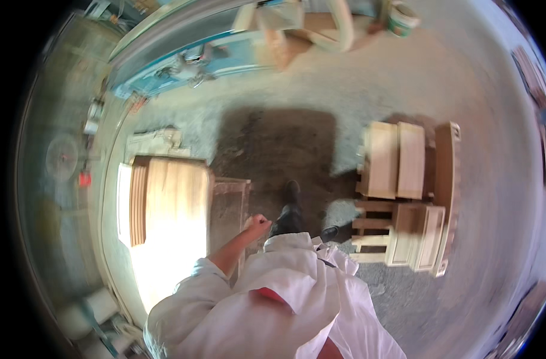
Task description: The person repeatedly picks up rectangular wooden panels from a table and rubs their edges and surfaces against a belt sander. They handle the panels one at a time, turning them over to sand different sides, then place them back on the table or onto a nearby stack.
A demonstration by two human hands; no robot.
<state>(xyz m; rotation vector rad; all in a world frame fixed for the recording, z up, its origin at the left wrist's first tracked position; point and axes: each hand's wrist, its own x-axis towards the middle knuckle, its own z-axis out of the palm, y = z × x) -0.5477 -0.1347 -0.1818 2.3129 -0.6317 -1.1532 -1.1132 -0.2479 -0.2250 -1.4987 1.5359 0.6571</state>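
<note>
My left hand (258, 221) hangs in front of my body with its fingers curled; whether something small is inside the fist cannot be made out. It is nearest to a wooden frame or stand (245, 197) beside a sunlit wooden panel (176, 193). Upright wooden slats (138, 206) line the far left side of that panel. My right hand is out of view, on the side where the white shirt (300, 296) hangs loose. Pale wooden boards (383, 159) and framed wooden panels (405, 235) lie stacked on the floor to the right.
Dark shoes show on the concrete floor (353, 89). A blue bench or platform (237, 54) with tools stands ahead at the left, wooden frames (342, 27) beyond it. A bucket (402, 20) stands farther back. Another plank pile (531, 76) lies at the far right.
</note>
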